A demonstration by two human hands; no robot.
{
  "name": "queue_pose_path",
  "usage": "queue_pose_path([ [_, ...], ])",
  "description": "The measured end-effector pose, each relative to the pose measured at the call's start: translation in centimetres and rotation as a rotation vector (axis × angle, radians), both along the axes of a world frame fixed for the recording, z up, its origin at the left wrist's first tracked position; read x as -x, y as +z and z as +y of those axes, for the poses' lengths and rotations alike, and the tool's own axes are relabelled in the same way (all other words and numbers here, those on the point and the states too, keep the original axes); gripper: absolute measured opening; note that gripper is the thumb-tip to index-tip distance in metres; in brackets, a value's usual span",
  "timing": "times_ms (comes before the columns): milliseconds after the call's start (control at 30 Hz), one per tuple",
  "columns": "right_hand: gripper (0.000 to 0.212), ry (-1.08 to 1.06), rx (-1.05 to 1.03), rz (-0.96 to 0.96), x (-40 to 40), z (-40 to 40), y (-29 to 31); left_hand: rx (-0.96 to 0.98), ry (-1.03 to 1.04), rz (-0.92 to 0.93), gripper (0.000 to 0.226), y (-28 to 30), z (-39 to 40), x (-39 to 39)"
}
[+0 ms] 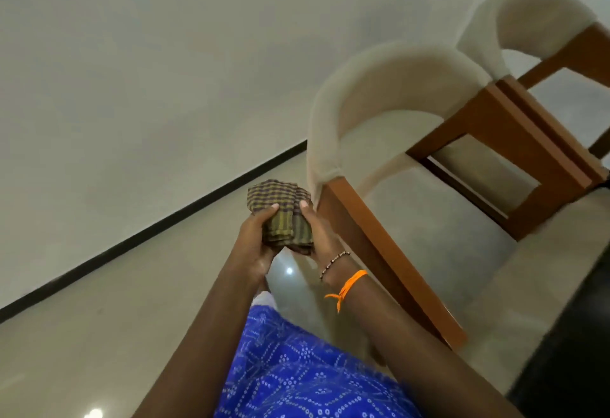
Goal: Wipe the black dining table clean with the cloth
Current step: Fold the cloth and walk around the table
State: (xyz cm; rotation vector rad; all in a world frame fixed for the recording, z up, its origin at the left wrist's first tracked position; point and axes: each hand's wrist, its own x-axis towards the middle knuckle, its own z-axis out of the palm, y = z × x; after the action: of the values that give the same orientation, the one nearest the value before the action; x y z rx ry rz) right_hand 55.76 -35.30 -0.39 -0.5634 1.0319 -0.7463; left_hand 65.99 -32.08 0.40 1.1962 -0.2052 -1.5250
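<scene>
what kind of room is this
Probably a dining area in a home. Two cushioned wooden chairs, the nearer chair and the farther chair, stand on a glossy tiled floor, and both hands hold a folded checked cloth.

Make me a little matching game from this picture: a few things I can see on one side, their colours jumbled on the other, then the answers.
Things:
1. cloth
2. wrist thread
3. garment
4. nearer chair back

Colours:
A. cream
B. blue with white dots
C. olive and purple checks
D. orange

Pairs: 1-C, 2-D, 3-B, 4-A
</scene>
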Motion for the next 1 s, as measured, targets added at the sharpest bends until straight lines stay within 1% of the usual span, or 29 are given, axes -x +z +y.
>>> queue_pose_path([
  [100,0.028,-0.105,0.112,0.064,-5.8,-5.6,-0.3,0.007,-0.029,-0.092,0.026,-0.2,-6.7,-5.9],
  [167,0.026,-0.166,0.181,0.163,-9.4,-10.2,0.0,0.001,-0.075,-0.145,0.028,0.0,-11.3,-10.3],
  [267,0.025,-0.176,0.246,0.284,-13.8,-16.6,1.4,0.003,-0.160,-0.179,0.031,1.0,-17.4,-15.8],
  [333,0.022,-0.184,0.265,0.290,-16.4,-20.6,2.2,-0.006,-0.200,-0.179,0.032,1.6,-21.2,-18.9],
  [467,0.022,-0.274,0.247,0.260,-19.2,-26.8,2.8,-0.018,-0.302,-0.190,0.023,2.1,-27.6,-22.7],
  [600,0.026,-0.418,0.168,0.261,-19.8,-32.0,2.2,-0.047,-0.356,-0.219,0.014,1.4,-33.9,-23.8],
  [767,0.020,-0.601,0.099,0.274,-18.3,-38.8,1.1,-0.075,-0.463,-0.221,0.013,0.1,-42.4,-22.3],
  [800,0.020,-0.635,0.083,0.274,-17.8,-40.0,0.9,-0.071,-0.491,-0.245,0.012,0.1,-43.6,-21.8],
  [867,0.020,-0.709,0.037,0.261,-16.5,-43.8,-0.1,-0.030,-0.543,-0.330,0.008,-0.2,-47.9,-20.4],
  [900,0.024,-0.709,0.023,0.264,-16.4,-44.5,0.2,-0.014,-0.530,-0.361,0.008,0.1,-48.6,-20.2],
  [933,0.027,-0.720,0.012,0.254,-15.9,-46.1,0.2,0.012,-0.531,-0.386,0.009,0.4,-50.2,-19.7],
  [1000,0.025,-0.760,-0.003,0.203,-14.1,-50.8,-0.1,0.065,-0.559,-0.414,0.012,0.5,-55.2,-17.9],
])
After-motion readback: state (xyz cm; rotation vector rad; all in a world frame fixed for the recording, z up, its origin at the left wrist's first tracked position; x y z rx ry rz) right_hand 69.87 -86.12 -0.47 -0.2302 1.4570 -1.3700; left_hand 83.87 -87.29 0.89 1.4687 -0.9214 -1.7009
